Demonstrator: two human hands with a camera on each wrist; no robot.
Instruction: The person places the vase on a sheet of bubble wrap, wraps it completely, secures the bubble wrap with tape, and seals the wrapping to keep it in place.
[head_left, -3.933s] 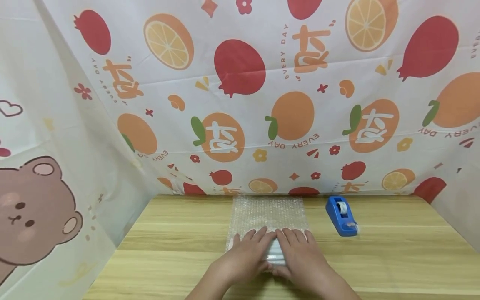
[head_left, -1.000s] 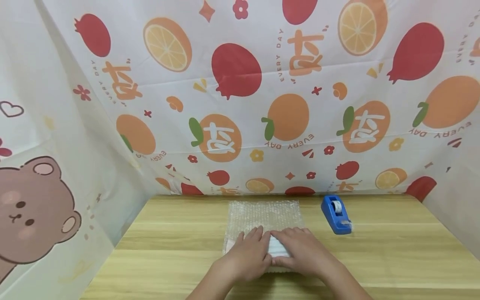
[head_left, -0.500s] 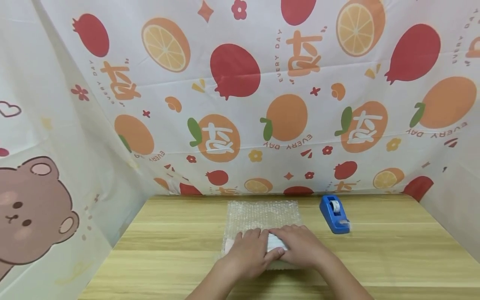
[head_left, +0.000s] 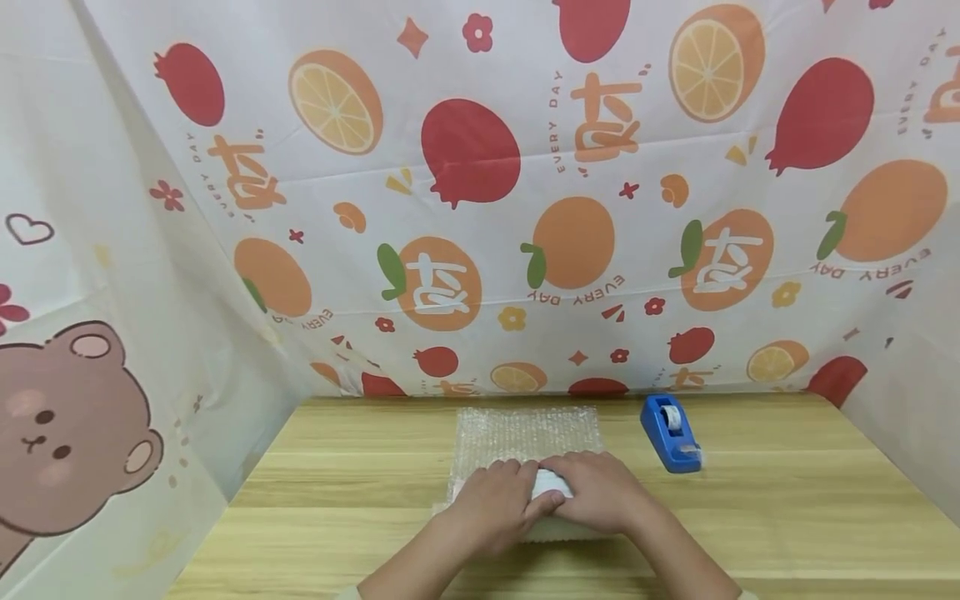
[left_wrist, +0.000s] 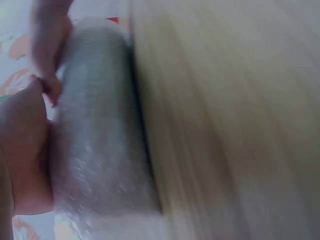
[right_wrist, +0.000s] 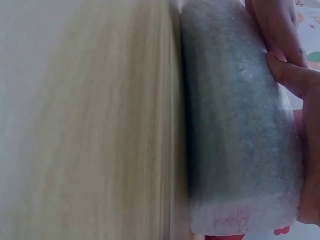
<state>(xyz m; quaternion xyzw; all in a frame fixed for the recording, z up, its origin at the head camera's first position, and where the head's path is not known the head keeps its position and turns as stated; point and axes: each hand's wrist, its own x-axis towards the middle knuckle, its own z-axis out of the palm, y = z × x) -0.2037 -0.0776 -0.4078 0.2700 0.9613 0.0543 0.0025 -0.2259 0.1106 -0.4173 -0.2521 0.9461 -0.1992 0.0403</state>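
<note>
A pale bundle [head_left: 551,483] wrapped in bubble wrap lies under both hands near the front of the table. My left hand [head_left: 498,504] grips its left part, fingers bent over the far side and thumb pointing towards the right hand. On the right part, my right hand [head_left: 596,492] holds the bundle in the same way. Beyond the hands, a sheet of bubble wrap [head_left: 527,433] lies flat. Both wrist views show the clear bubbled layer around the thick bundle [left_wrist: 100,125]; in the right wrist view, the bundle's end [right_wrist: 232,217] shows faint pink marks. Its contents are unclear.
A blue tape dispenser [head_left: 671,433] with a roll of tape stands at the back right of the wooden table [head_left: 322,483]. A fruit-print cloth [head_left: 480,250] hangs along the table's back edge, and a bear-print cloth [head_left: 67,425] hangs at the left.
Both hands have changed from flatter fingers on the bundle to fingers bent over it. Less of its pale top shows between them, and the left thumb has moved in towards the right hand.
</note>
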